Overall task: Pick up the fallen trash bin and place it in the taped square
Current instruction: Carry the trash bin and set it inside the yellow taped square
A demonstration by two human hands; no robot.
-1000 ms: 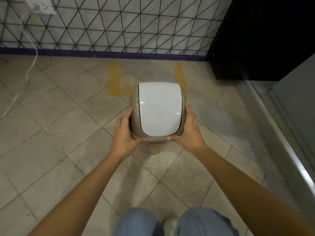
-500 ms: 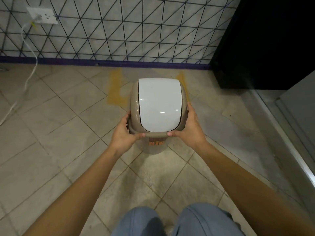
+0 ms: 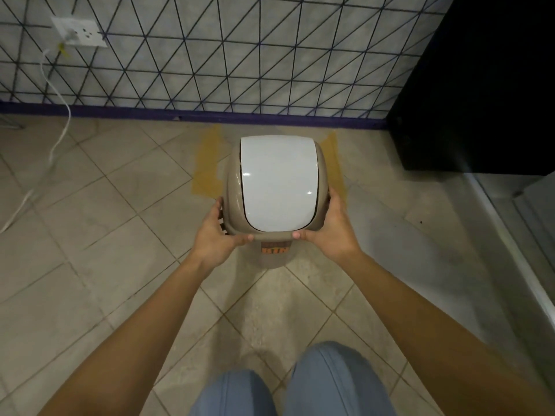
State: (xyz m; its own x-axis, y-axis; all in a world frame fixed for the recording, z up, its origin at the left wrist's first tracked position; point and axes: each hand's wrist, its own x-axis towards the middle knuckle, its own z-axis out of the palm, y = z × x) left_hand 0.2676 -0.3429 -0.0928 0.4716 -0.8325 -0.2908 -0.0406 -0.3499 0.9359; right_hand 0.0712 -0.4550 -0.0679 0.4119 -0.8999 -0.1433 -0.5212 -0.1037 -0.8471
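Note:
A beige trash bin (image 3: 277,187) with a white swing lid is upright, seen from above, with an orange label on its front. My left hand (image 3: 217,235) grips the lid's left edge and my right hand (image 3: 332,232) grips its right edge. Yellow tape strips of the taped square (image 3: 207,166) show on the floor tiles to the bin's left and right, close to the wall. The bin covers the middle of the square. I cannot tell whether the bin's base touches the floor.
A tiled wall with a purple baseboard (image 3: 150,111) runs just behind the square. A black cabinet (image 3: 480,85) stands at the right, with a metal floor rail (image 3: 516,250) beside it. A white cable (image 3: 57,139) hangs from a wall socket (image 3: 79,33) at the left. My knees (image 3: 288,388) are below.
Both hands have carried the bin forward toward the wall, so that it now sits between the two yellow tape strips. The grip is unchanged.

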